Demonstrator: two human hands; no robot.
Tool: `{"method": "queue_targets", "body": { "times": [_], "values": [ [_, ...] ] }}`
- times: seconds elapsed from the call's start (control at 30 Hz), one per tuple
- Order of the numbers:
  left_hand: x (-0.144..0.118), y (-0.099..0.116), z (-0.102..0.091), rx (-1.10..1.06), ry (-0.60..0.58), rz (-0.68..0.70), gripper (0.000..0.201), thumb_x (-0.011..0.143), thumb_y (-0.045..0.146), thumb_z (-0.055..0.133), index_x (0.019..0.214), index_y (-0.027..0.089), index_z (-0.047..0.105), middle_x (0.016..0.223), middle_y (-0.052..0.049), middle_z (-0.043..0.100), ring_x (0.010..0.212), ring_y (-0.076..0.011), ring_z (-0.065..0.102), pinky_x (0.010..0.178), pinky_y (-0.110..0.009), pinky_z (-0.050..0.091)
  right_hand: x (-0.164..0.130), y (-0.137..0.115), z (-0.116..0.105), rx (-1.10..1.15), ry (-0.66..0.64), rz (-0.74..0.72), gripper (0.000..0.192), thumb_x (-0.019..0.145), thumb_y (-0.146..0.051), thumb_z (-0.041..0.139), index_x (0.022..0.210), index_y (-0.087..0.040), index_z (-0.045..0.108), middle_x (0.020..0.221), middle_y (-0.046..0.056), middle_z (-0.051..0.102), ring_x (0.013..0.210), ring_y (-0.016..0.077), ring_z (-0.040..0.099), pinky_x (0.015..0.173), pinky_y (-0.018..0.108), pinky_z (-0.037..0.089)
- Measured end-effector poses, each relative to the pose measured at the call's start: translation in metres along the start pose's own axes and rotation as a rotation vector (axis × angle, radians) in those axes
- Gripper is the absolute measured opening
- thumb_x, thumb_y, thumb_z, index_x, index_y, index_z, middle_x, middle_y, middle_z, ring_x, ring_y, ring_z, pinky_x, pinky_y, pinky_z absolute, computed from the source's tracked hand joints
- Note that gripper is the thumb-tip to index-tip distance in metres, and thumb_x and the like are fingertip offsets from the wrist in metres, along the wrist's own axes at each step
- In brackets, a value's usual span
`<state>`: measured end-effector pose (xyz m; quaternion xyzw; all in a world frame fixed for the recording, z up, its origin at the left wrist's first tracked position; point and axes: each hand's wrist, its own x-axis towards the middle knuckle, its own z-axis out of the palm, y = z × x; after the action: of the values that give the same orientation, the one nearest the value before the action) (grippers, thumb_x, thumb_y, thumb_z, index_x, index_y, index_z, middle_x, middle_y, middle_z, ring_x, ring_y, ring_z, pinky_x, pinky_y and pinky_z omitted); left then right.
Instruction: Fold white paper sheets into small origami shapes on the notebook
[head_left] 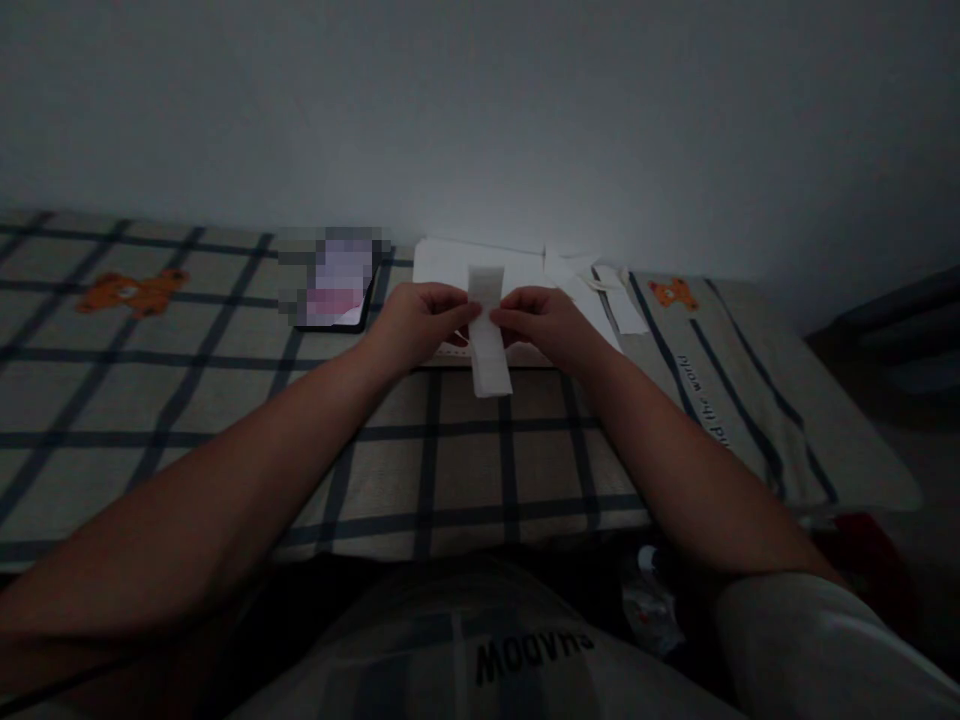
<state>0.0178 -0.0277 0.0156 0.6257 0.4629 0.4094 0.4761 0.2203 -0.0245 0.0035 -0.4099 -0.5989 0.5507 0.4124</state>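
Both hands meet over the far middle of a bed covered in a checked blanket [225, 400], beige with dark crossing stripes, and between them they hold a narrow white paper strip [487, 335]. The left hand [420, 322] pinches the strip from its left edge, fingers curled closed with thumb and fingertips pressed on the paper; the right hand [544, 320] does the same from the right edge, fingers closed on the strip at about the same height. The strip stands roughly upright between the 2 grips — its upper end rises above the fingers, and its longer lower end hangs down, tilted slightly to the right, over the blanket. Just behind the hands lies a flat white sheet [450, 265], partly hidden by them, and to its right a small pile of white paper scraps [592, 285] lies spread across the sheet's edge and the blanket. To the left of the hands, near the wall, lies a dark-framed tablet [334, 285] with a lit, blurred screen. 2 orange bear prints show on the blanket — 1 at the far left [131, 292], 1 at the far right [673, 292]. The light is dim, so finer detail of the paper cannot be told.
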Motion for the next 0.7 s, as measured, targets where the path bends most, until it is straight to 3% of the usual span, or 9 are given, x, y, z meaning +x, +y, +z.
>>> {"method": "queue_targets", "body": {
  "times": [0.17, 0.47, 0.7],
  "values": [
    [0.0005, -0.0013, 0.0, -0.003, -0.037, -0.038, 0.014, 0.08, 0.029, 0.079, 0.078, 0.016, 0.076, 0.069, -0.003, 0.075, 0.061, -0.0139, 0.069, 0.061, -0.025, 0.059, 0.0018, 0.0016, -0.0002, -0.01, 0.052, -0.02, 0.034, 0.075, -0.045, 0.083, 0.082, -0.019, 0.063, 0.074, -0.001, 0.07, 0.068, 0.0128, 0.067, 0.071, 0.032, 0.058],
    [0.0006, 0.0, 0.0011, -0.03, -0.017, -0.027, 0.01, 0.081, 0.026, 0.078, 0.08, 0.016, 0.076, 0.073, -0.004, 0.076, 0.065, -0.0148, 0.071, 0.066, -0.027, 0.061, -0.0013, -0.0012, 0.0003, -0.057, 0.023, 0.007, 0.033, 0.077, -0.046, 0.082, 0.079, -0.02, 0.061, 0.074, 0.0, 0.071, 0.069, 0.014, 0.068, 0.072, 0.033, 0.059],
    [0.0001, -0.0013, 0.0008, -0.001, -0.033, -0.04, 0.014, 0.08, 0.029, 0.079, 0.076, 0.016, 0.075, 0.068, -0.003, 0.074, 0.06, -0.0141, 0.069, 0.059, -0.024, 0.058, 0.0006, 0.001, -0.0011, -0.072, 0.05, -0.066, 0.037, 0.076, -0.049, 0.082, 0.077, -0.022, 0.056, 0.071, -0.003, 0.065, 0.067, 0.0121, 0.065, 0.068, 0.03, 0.055]
  ]
}}
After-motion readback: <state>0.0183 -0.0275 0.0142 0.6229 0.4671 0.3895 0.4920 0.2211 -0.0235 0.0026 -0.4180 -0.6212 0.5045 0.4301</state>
